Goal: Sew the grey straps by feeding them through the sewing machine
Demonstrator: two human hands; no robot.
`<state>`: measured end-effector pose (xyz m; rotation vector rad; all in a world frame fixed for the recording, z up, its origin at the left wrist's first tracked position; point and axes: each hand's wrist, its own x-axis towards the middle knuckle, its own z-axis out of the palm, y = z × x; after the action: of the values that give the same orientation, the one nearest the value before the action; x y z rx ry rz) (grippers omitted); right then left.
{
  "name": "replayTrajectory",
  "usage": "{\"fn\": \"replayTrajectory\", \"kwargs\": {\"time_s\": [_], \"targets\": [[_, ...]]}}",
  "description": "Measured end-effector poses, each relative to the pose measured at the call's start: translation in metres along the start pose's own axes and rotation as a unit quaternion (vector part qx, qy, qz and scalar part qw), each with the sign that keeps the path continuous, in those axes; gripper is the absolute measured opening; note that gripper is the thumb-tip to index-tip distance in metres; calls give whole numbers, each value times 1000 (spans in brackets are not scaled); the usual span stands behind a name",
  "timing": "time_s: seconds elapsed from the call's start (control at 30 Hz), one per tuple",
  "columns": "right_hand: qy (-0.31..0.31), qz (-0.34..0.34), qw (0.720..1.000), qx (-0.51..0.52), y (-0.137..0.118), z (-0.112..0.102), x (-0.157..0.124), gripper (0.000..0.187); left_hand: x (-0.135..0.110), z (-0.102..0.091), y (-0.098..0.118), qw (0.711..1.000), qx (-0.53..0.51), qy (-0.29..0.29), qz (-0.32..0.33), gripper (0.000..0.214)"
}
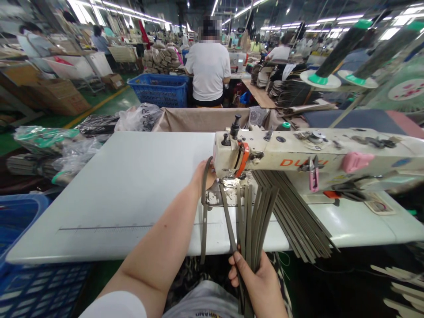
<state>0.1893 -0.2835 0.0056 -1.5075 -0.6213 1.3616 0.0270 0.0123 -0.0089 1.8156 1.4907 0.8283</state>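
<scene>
My right hand is closed around a fanned bunch of dark olive strips in front of the table's near edge. Its thumb presses on one strip that slants up to the needle area of the sewing machine. My left hand reaches to the left side of the machine head, which hides most of its fingers. Across that hand loops another strip, its tail hanging over the table edge. Whether the left fingers grip it cannot be seen.
More strips lie fanned under the machine arm, overhanging the edge. Pink-handled thread snips hang on the machine. Blue crates stand left of the white table. A person in a white shirt sits ahead, beside a blue basket.
</scene>
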Motion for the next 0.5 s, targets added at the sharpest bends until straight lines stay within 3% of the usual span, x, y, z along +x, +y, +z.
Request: {"fn": "replayTrajectory", "kwargs": {"time_s": [0.2,0.5], "targets": [[10,8,1000,11,-7,3,3,70,-7,-4,10,1000,-4,23,18,32],[33,6,999,30,-10,9,4,71,-10,-8,21,1000,-2,26,-7,36]]}}
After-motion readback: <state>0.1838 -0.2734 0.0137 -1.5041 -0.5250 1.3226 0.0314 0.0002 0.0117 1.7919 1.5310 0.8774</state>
